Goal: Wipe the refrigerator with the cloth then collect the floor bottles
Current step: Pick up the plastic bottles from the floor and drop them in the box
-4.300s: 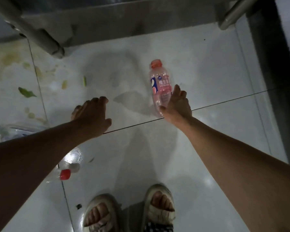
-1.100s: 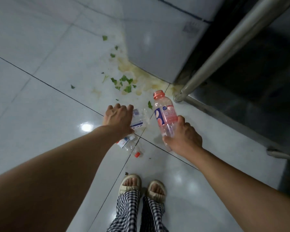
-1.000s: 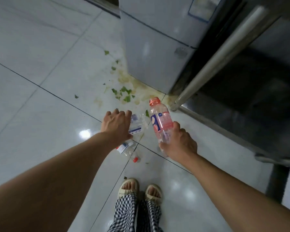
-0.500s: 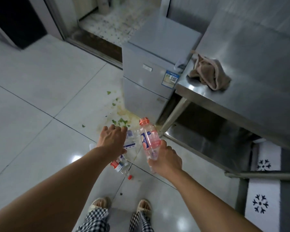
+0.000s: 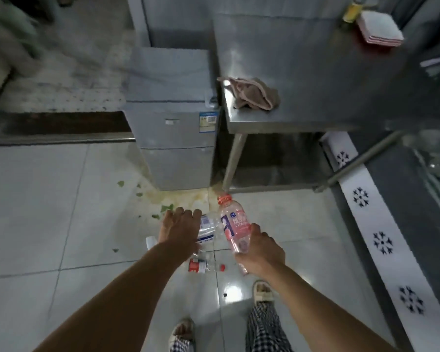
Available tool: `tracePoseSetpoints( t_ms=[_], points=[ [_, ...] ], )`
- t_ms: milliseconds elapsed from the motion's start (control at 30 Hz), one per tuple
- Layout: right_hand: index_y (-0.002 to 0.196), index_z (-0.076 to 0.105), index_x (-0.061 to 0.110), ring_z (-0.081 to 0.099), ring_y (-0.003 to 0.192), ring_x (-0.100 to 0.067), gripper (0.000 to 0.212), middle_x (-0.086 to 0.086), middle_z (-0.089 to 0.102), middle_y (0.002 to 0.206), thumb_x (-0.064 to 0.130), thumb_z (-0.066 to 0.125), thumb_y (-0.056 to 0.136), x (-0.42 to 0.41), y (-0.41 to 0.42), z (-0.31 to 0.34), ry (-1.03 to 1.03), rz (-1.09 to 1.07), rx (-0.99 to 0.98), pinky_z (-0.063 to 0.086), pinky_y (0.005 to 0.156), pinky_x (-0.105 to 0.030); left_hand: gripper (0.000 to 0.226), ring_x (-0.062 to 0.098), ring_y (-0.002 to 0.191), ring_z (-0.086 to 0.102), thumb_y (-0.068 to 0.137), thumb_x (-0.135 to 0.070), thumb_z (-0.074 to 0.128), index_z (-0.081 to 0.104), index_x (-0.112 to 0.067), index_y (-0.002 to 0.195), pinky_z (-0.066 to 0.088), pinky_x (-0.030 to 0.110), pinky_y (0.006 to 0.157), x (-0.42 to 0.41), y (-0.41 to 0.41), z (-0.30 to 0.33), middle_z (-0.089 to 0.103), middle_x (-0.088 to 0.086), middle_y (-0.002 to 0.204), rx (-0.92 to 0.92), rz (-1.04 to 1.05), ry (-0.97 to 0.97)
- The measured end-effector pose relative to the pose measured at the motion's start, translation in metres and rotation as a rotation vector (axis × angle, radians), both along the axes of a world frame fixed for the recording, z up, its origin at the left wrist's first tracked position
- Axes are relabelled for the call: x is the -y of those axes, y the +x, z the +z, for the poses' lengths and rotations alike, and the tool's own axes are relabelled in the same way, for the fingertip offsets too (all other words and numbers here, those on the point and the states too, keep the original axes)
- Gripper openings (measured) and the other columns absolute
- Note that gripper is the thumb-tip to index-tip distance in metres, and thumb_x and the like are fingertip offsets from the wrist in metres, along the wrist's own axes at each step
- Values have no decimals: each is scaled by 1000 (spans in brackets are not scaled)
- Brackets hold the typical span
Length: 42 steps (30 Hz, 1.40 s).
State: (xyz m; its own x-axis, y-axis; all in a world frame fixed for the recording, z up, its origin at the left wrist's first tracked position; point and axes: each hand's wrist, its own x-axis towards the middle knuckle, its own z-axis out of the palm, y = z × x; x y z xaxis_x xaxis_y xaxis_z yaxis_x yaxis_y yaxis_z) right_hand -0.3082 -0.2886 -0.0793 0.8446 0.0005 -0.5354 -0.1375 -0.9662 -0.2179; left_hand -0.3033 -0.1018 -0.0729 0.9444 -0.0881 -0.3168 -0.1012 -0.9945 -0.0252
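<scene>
My right hand (image 5: 261, 250) grips the lower part of a pink bottle (image 5: 233, 226) with an orange-red cap, held tilted above the floor. My left hand (image 5: 179, 229) holds a crumpled clear bottle (image 5: 207, 228) with a blue-and-white label, which sticks out to the right under its fingers. A second clear bottle (image 5: 201, 266) with a red label and red cap shows below my left wrist; whether the hand holds it I cannot tell. The small grey refrigerator (image 5: 173, 138) stands ahead. A pinkish cloth (image 5: 252, 94) lies bunched on the steel table (image 5: 302, 72) beside it.
Green scraps and a yellowish stain (image 5: 163, 199) mark the tiles in front of the refrigerator. A snowflake-patterned mat (image 5: 381, 242) runs along the right. A stack of white items (image 5: 380, 29) sits at the table's far corner. My sandalled foot (image 5: 262, 290) is below the hands.
The view has risen from floor level, and both hands have come up with their bottles. The refrigerator top, the table top and the cloth have come into sight.
</scene>
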Motion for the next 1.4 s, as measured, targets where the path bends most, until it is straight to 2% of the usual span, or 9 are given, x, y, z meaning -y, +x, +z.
tracePoseSetpoints(
  t_ms=[100, 233, 467, 800, 1000, 1267, 1400],
  points=[
    [130, 30, 19, 58, 96, -21, 65, -4, 57, 113, 42, 64, 79, -3, -39, 11, 22, -148, 11, 48, 76, -29, 68, 23, 114, 48, 77, -46, 67, 37, -16, 130, 35, 36, 97, -3, -13, 13, 55, 4, 124, 1, -129, 44],
    [129, 32, 17, 57, 103, -23, 64, -5, 57, 117, 44, 62, 78, 0, -85, 22, 10, -261, -3, 49, 82, -31, 60, 22, 108, 51, 76, -45, 67, 42, -17, 124, 38, 35, 92, 1, -32, 26, 58, 3, 117, 46, -273, 47],
    [125, 33, 17, 57, 104, -23, 66, -5, 57, 116, 44, 65, 74, 10, -167, 34, 18, -429, 3, 47, 81, -30, 62, 21, 111, 48, 78, -45, 65, 38, -19, 127, 36, 33, 91, 20, -78, 45, 57, 2, 120, 50, -454, 59],
    [121, 35, 17, 58, 105, -24, 62, -5, 58, 113, 44, 65, 75, 8, -328, 55, 83, -609, 8, 50, 85, -30, 62, 22, 113, 48, 77, -46, 65, 38, -19, 126, 34, 33, 90, 27, -213, 67, 56, 0, 122, 32, -624, 68],
    [122, 36, 17, 59, 102, -23, 66, -4, 58, 112, 44, 67, 71, 5, -411, 57, 88, -766, 7, 50, 84, -32, 62, 22, 112, 47, 75, -46, 65, 39, -19, 124, 34, 32, 89, 43, -272, 72, 57, 0, 119, 38, -797, 77],
    [125, 36, 18, 60, 101, -22, 70, -4, 59, 113, 50, 68, 72, -26, -520, 56, 60, -1063, -8, 52, 86, -36, 62, 20, 112, 48, 76, -45, 65, 38, -21, 126, 34, 31, 88, 67, -327, 74, 56, -2, 120, 66, -1134, 90],
    [124, 36, 16, 60, 102, -23, 68, -5, 58, 114, 47, 69, 72, -53, -583, 60, 32, -1203, -26, 51, 84, -33, 59, 20, 112, 47, 75, -45, 66, 39, -21, 122, 34, 31, 87, 71, -370, 76, 56, -2, 118, 68, -1292, 60]
  ],
)
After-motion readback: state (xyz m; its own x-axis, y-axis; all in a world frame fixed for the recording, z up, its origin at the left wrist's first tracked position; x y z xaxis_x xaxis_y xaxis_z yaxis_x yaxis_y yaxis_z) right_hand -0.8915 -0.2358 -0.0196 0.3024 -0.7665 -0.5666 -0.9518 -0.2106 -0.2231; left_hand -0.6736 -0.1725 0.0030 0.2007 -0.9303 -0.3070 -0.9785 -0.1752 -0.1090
